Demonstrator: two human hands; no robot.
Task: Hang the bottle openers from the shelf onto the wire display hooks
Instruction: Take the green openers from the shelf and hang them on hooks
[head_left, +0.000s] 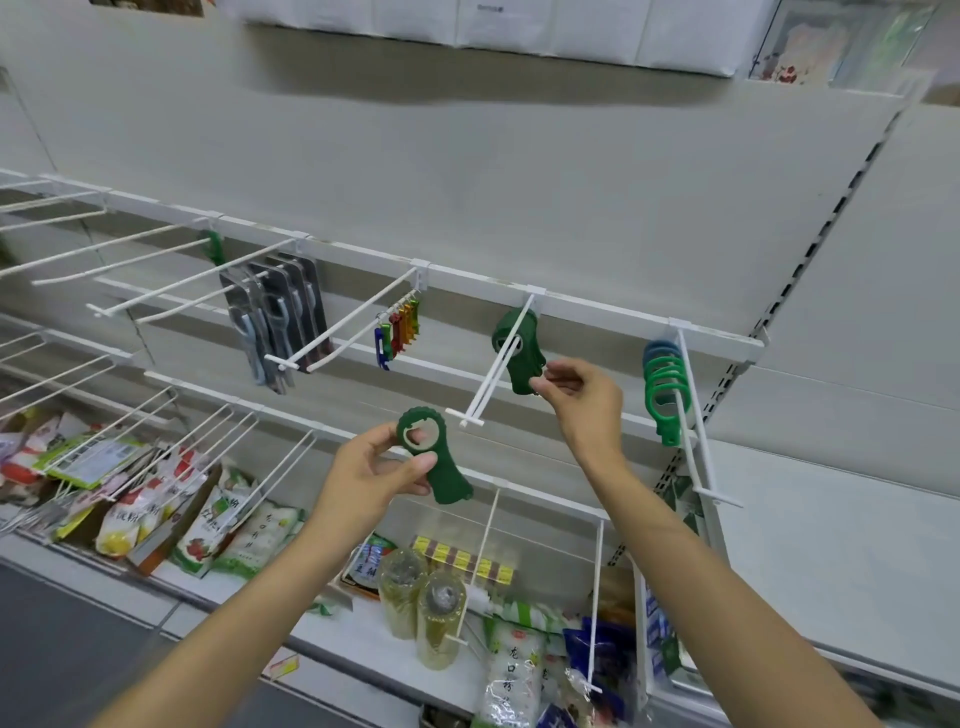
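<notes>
Left hand (382, 467) grips one dark green opener (434, 457); at two o'clock, right hand (576, 397) pinches hung openers (517, 348); one left.

**Hook rails and the shelf below**

The upper white hook rail (467, 275) carries the hanging stock. Taking the dark green bottle openers (511, 345) on its middle wire hook (498, 364) as landmark: to their left hang small multicoloured openers (397, 332), further left carded grey tools (275, 317). To their right hang light green and blue ring openers (662, 384). Below the landmark runs a second rail (519, 486) with bare wire hooks. Under that, the bottom shelf (363, 639) holds two clear bottles (421, 597), a yellow-striped box (462, 558) and, to the left, food packets (208, 525).
</notes>
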